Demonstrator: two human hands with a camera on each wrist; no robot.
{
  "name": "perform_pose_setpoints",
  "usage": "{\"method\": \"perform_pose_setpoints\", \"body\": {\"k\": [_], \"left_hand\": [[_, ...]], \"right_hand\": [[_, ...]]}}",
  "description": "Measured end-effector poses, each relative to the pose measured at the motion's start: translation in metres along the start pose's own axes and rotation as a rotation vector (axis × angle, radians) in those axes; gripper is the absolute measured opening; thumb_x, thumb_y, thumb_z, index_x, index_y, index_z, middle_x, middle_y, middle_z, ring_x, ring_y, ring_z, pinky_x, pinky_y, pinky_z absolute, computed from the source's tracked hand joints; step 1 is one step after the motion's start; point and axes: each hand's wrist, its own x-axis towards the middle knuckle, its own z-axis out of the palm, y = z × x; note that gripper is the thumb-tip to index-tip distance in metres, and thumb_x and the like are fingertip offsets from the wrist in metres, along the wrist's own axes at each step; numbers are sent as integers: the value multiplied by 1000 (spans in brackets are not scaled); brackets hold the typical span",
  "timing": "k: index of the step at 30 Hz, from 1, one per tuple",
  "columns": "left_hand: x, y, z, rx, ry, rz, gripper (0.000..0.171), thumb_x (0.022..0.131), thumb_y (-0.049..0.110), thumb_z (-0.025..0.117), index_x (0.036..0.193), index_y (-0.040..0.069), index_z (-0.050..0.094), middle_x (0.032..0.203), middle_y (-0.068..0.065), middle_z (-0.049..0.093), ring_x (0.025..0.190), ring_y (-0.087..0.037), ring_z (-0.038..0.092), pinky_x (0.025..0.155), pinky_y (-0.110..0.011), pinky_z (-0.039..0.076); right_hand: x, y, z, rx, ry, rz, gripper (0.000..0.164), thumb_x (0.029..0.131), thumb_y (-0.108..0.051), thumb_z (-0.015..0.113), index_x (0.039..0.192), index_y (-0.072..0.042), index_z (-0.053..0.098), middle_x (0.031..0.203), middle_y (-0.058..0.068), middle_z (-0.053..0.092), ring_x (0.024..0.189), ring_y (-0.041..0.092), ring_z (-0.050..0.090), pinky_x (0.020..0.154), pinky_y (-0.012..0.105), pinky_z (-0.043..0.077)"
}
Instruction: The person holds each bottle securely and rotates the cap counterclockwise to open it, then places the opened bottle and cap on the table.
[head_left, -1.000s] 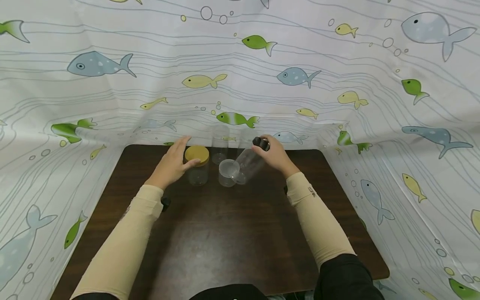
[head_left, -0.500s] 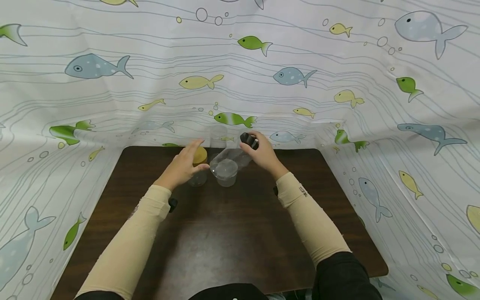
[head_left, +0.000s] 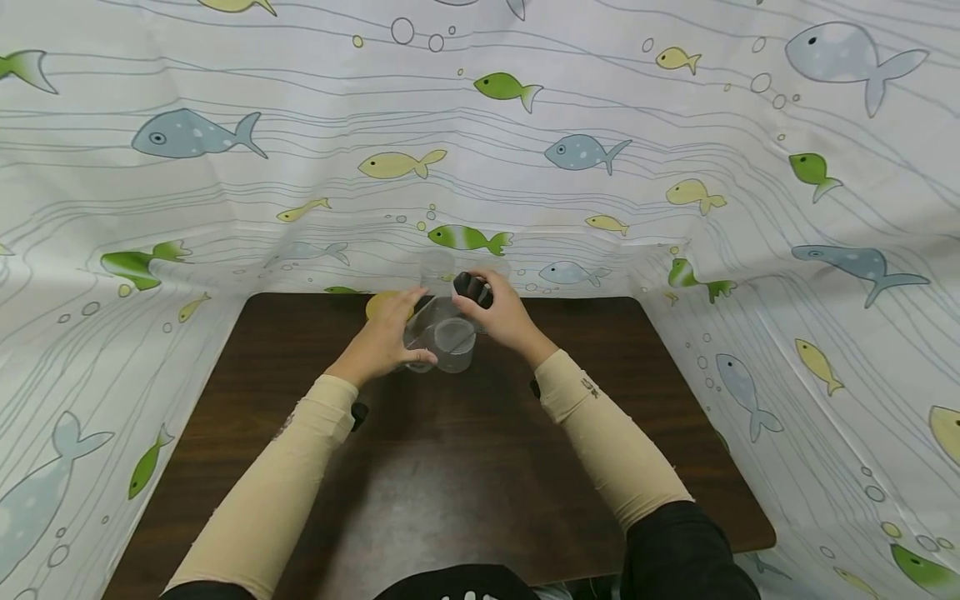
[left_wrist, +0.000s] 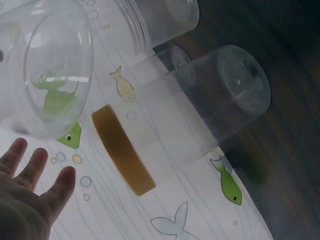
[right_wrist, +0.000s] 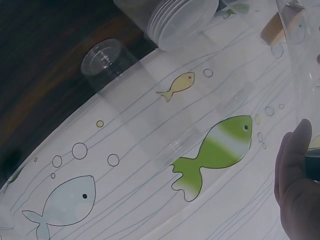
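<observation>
My right hand [head_left: 508, 315] grips the black lid [head_left: 472, 289] of a clear jar, which it holds tilted, its base pointing down and left. My left hand [head_left: 381, 343] is spread beside that base; in the left wrist view its fingertips appear just apart from the clear jar [left_wrist: 60, 85]. Partly behind the left hand stands a clear jar with a mustard-yellow lid [left_wrist: 122, 150]. A small clear tub [head_left: 455, 337] with a frosted top stands just in front of the tilted jar.
A tall clear cylinder [right_wrist: 145, 105] stands behind, at the back edge of the dark wooden table [head_left: 480, 475]; another faint clear one is beside it. A white fish-print sheet [head_left: 480, 192] rises around the back and sides.
My right hand has carried the tilted jar leftward, behind the small tub. My left hand has moved right from the yellow-lidded jar toward the tilted jar's base.
</observation>
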Motion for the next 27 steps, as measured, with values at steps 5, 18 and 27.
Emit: {"method": "perform_pose_setpoints", "body": {"k": [5, 18, 27], "left_hand": [[-2, 1, 3, -15, -7, -9, 115, 72, 42, 91, 160, 8, 25, 162, -17, 31, 146, -40, 30, 113, -60, 33], [-4, 3, 4, -88, -72, -108, 108, 83, 45, 83, 163, 15, 16, 155, -15, 42, 138, -36, 46, 108, -56, 41], [-8, -2, 3, -72, -12, -81, 104, 80, 41, 88, 159, 12, 27, 144, -15, 54, 127, -34, 56, 102, -55, 46]], "right_hand": [[1, -3, 6, 1, -20, -30, 67, 97, -44, 65, 150, -7, 45, 138, 13, 52, 111, 26, 59, 89, 43, 54], [1, -9, 11, -20, -51, -54, 72, 96, -48, 65, 152, -10, 42, 147, 13, 47, 123, 28, 53, 99, 49, 49], [1, -8, 14, -26, -103, -83, 80, 96, -57, 62, 154, -8, 38, 151, 15, 42, 126, 31, 51, 103, 52, 47]]}}
